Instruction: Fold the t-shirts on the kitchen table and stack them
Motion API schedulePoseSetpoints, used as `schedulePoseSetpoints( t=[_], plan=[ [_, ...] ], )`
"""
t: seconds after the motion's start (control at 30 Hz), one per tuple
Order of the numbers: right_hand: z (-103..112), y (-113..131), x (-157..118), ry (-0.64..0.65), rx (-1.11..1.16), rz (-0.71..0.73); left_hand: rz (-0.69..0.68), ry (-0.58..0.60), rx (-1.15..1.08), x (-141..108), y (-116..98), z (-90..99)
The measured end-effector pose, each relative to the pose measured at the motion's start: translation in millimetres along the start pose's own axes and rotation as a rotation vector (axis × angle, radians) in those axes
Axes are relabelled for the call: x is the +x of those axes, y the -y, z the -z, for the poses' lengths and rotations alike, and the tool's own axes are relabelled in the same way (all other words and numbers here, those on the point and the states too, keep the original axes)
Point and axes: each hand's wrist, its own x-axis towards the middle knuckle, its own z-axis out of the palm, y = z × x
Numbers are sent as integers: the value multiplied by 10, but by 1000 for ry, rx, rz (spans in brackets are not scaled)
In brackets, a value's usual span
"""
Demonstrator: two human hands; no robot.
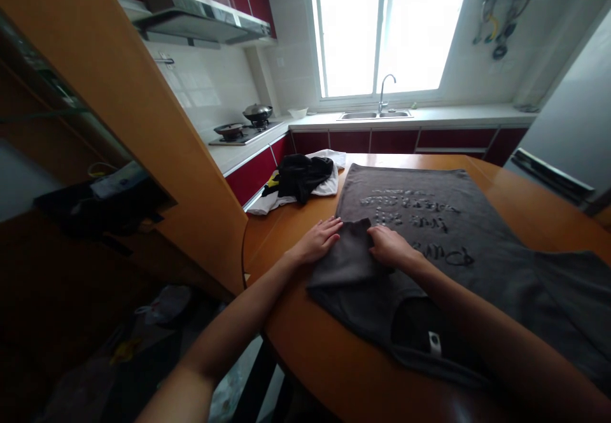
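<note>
The dark grey cloth T-shirt [496, 267] runs past the right edge and is partly hidden beneath the bare right forearm [470, 305]. Print on the small white label [435, 344] is unreadably tiny.

One left hand [319, 242], one right hand [389, 246], one grey shirt [482, 232], one label [434, 344], one table [334, 359] and one heap of clothes [305, 176], its pieces too tangled to be counted, are shown. Two pans [230, 130], one stove [247, 135], one range hood [200, 25], one faucet [382, 95], two sink basins [360, 116] and one window [353, 28] are seen.
</note>
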Motion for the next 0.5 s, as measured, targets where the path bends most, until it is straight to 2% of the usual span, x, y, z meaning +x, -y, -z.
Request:
schedulePoseSetpoints(
  t=[0.07,0.17,0.23,0.37,0.5],
  plan=[
    [-9,5,3,8,-5,-11,3,-16,3,58,81,-34],
    [-21,17,11,9,6,-10,26,-213,-18,191,191,-40],
    [-23,31,13,-4,17,-8,74,-279,19,299,271,-12],
    [-29,67,14,-79,58,1,172,-192,78,457,436,30],
    [-22,108,33,-215,193,68,214,-208,79,482,550,5]
  ],
)
